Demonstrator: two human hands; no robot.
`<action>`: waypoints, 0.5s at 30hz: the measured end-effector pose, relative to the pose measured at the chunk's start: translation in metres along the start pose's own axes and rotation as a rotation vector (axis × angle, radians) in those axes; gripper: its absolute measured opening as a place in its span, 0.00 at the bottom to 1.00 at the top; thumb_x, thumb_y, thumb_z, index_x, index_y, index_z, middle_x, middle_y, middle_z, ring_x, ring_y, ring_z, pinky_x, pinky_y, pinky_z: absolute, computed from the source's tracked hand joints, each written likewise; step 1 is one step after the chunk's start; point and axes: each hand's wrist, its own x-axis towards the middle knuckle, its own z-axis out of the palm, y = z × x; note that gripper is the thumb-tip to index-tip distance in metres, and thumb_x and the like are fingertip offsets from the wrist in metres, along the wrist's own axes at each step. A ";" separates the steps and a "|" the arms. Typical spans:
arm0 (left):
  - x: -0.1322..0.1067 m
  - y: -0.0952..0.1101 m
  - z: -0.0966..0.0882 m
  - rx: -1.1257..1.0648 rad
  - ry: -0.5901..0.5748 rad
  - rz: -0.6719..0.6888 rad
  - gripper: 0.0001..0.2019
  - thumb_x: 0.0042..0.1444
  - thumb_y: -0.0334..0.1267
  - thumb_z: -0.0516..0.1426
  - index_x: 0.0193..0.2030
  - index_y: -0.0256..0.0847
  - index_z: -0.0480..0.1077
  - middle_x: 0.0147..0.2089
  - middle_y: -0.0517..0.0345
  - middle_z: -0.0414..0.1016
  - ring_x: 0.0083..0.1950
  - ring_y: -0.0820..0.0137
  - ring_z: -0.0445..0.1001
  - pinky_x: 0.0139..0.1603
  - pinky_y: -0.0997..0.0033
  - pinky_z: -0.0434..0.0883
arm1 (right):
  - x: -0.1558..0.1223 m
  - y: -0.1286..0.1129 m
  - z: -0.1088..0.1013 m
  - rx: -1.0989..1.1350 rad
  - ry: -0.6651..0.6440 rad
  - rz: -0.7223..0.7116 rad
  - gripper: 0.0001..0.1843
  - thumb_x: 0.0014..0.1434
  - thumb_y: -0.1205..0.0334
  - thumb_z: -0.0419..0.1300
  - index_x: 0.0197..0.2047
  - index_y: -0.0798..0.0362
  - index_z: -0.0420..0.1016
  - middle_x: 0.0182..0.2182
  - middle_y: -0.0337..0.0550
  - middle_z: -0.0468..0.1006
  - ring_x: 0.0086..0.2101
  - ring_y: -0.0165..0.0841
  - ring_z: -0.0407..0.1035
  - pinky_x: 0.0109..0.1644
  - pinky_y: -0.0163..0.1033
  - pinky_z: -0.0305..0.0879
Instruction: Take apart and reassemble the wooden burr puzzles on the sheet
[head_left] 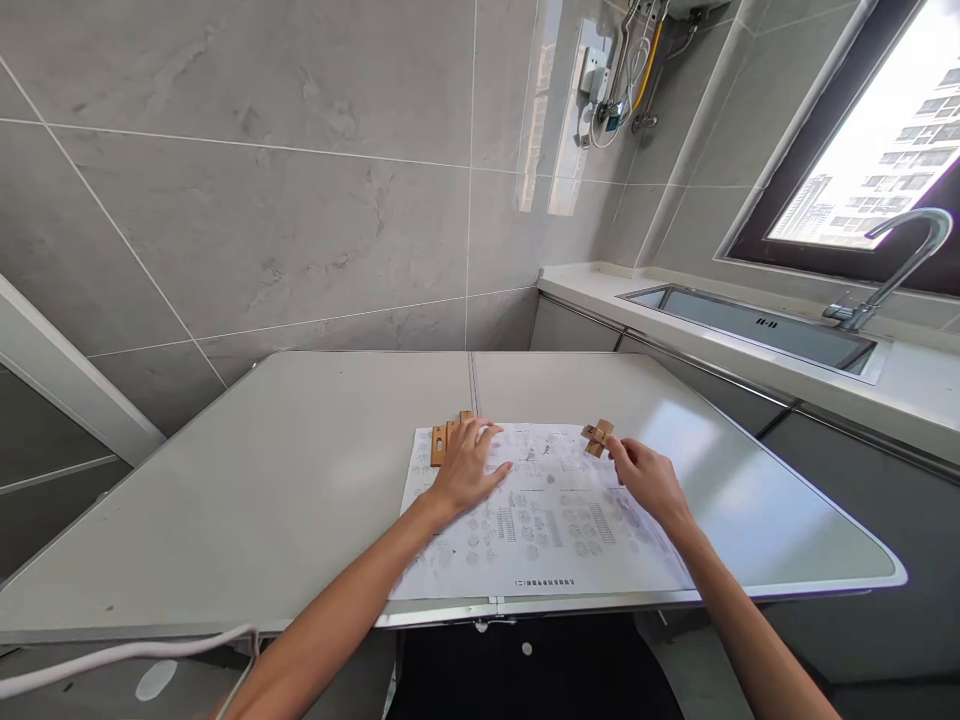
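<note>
Under both my hands lies a white printed sheet (457,572), covered in small diagrams and upside down to my view. My left hand (466,472) rests over its upper left part with thumb and fingers apart. Beside and partly beneath those fingers are flat wooden pieces (438,447), at least one with an oval slot; the rest are partly covered. At the sheet's upper right, my right hand (651,482) pinches a cross-shaped wooden block puzzle (598,438) between thumb and fingers. A small dark mark shows on one of its arms.
The sheet lies on a pale folding table (262,500) with a seam down its middle. A grey tiled wall (300,230) stands behind it. To the right is a counter with a sink (750,325) and a faucet (885,285). A white cable (127,655) hangs at the lower left.
</note>
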 end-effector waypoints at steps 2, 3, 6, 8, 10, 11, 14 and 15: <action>0.003 -0.018 -0.004 0.075 0.005 -0.055 0.30 0.57 0.49 0.66 0.64 0.48 0.66 0.68 0.47 0.65 0.72 0.47 0.58 0.70 0.41 0.61 | 0.019 0.001 0.003 -0.139 0.016 0.070 0.28 0.69 0.40 0.46 0.30 0.48 0.74 0.27 0.45 0.79 0.32 0.41 0.72 0.33 0.40 0.58; 0.004 -0.026 -0.006 0.086 -0.011 -0.073 0.33 0.55 0.51 0.67 0.65 0.47 0.64 0.69 0.46 0.63 0.73 0.46 0.56 0.71 0.41 0.59 | 0.027 0.003 0.005 -0.197 0.017 0.095 0.27 0.69 0.41 0.45 0.31 0.48 0.75 0.29 0.46 0.80 0.34 0.43 0.73 0.34 0.41 0.58; 0.006 -0.046 -0.014 0.105 -0.055 -0.112 0.37 0.52 0.57 0.68 0.65 0.47 0.64 0.70 0.46 0.63 0.74 0.45 0.53 0.73 0.41 0.56 | 0.042 0.010 0.013 -0.295 0.027 0.125 0.26 0.69 0.43 0.45 0.35 0.48 0.77 0.35 0.50 0.82 0.38 0.46 0.74 0.35 0.42 0.59; 0.007 -0.055 -0.019 0.107 -0.071 -0.122 0.39 0.51 0.61 0.67 0.66 0.48 0.63 0.70 0.47 0.63 0.75 0.45 0.53 0.74 0.41 0.53 | 0.047 0.015 0.017 -0.294 0.034 0.137 0.27 0.70 0.43 0.44 0.36 0.49 0.78 0.36 0.51 0.82 0.38 0.46 0.74 0.35 0.42 0.60; 0.007 -0.061 -0.022 0.093 -0.100 -0.135 0.42 0.51 0.64 0.66 0.68 0.48 0.61 0.72 0.48 0.62 0.75 0.46 0.53 0.74 0.42 0.53 | 0.048 0.018 0.020 -0.279 0.039 0.135 0.28 0.70 0.41 0.43 0.36 0.49 0.77 0.35 0.51 0.82 0.38 0.46 0.74 0.35 0.42 0.59; 0.006 -0.064 -0.024 0.083 -0.118 -0.142 0.44 0.52 0.66 0.65 0.70 0.48 0.60 0.73 0.47 0.61 0.76 0.46 0.52 0.74 0.43 0.53 | 0.047 0.020 0.020 -0.272 0.043 0.131 0.29 0.70 0.40 0.43 0.34 0.48 0.77 0.35 0.50 0.81 0.37 0.45 0.74 0.35 0.42 0.59; 0.006 -0.068 -0.025 0.055 -0.153 -0.164 0.46 0.52 0.68 0.63 0.72 0.48 0.58 0.75 0.48 0.59 0.77 0.47 0.50 0.74 0.43 0.54 | 0.045 0.023 0.021 -0.259 0.066 0.117 0.31 0.68 0.35 0.44 0.29 0.48 0.73 0.32 0.48 0.80 0.35 0.44 0.72 0.34 0.41 0.57; 0.006 -0.069 -0.025 0.047 -0.159 -0.169 0.47 0.52 0.68 0.63 0.73 0.49 0.57 0.75 0.48 0.59 0.77 0.47 0.50 0.74 0.44 0.55 | 0.043 0.024 0.021 -0.252 0.079 0.113 0.31 0.68 0.34 0.45 0.27 0.48 0.72 0.30 0.48 0.80 0.34 0.44 0.71 0.34 0.41 0.57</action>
